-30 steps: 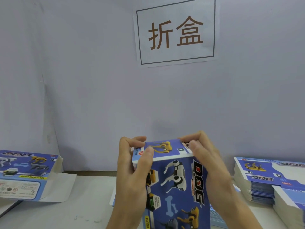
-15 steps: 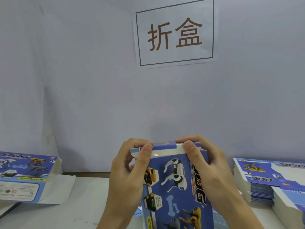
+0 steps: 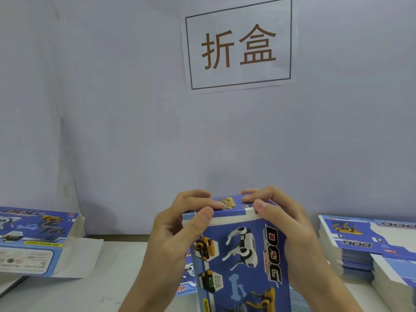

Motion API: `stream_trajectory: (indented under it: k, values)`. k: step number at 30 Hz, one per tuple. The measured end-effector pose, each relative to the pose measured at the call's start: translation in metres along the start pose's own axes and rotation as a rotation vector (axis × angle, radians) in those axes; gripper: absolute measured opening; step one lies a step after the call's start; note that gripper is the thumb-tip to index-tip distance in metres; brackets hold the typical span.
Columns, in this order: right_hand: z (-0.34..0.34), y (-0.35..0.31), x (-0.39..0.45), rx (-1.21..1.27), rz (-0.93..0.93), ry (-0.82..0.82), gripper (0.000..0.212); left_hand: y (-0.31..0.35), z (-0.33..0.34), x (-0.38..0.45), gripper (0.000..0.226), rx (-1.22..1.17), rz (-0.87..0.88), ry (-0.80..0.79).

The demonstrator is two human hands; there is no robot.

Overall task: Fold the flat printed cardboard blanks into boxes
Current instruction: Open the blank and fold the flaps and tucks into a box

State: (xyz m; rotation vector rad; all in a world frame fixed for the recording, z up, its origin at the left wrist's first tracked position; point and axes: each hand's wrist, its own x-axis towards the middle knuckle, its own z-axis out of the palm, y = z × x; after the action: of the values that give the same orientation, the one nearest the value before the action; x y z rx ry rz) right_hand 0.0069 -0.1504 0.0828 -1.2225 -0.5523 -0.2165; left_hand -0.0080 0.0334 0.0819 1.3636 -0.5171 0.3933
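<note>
A blue printed box (image 3: 243,262) with robot dogs and the word DOG stands upright in front of me, its top flap folded down. My left hand (image 3: 177,235) grips the box's upper left corner, thumb on the front edge and fingers curled over the top flap. My right hand (image 3: 283,226) grips the upper right corner the same way, fingers pressing the flap from above. The box's lower part runs out of the frame.
A folded box (image 3: 33,242) with an open flap lies on the white table (image 3: 108,289) at the left. A stack of flat blanks (image 3: 364,244) stands at the right. More blanks (image 3: 186,287) lie under the held box. A wall with a paper sign (image 3: 238,46) is behind.
The top flap has gone from sticking up to lying down on the box. Both hands have shifted from the flap's edge onto its top, and the box sits slightly lower.
</note>
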Motion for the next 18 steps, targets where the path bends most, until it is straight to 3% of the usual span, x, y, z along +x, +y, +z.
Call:
stream_trajectory:
  k: [4,7,9,18]
  values:
    - [0.000,0.001,-0.002,0.032,0.016,-0.004,0.030,0.001,-0.010,-0.001,0.056,0.007,0.012,-0.123]
    - [0.000,-0.004,-0.005,0.053,-0.005,-0.079,0.055,0.003,-0.013,-0.003,0.055,0.065,0.057,-0.174]
    - [-0.002,-0.006,-0.006,0.008,-0.020,-0.111,0.060,0.002,-0.010,-0.003,0.054,0.131,0.106,-0.154]
    - [-0.007,0.000,-0.004,-0.062,-0.030,-0.019,0.046,-0.013,-0.005,-0.004,0.037,0.230,0.199,-0.100]
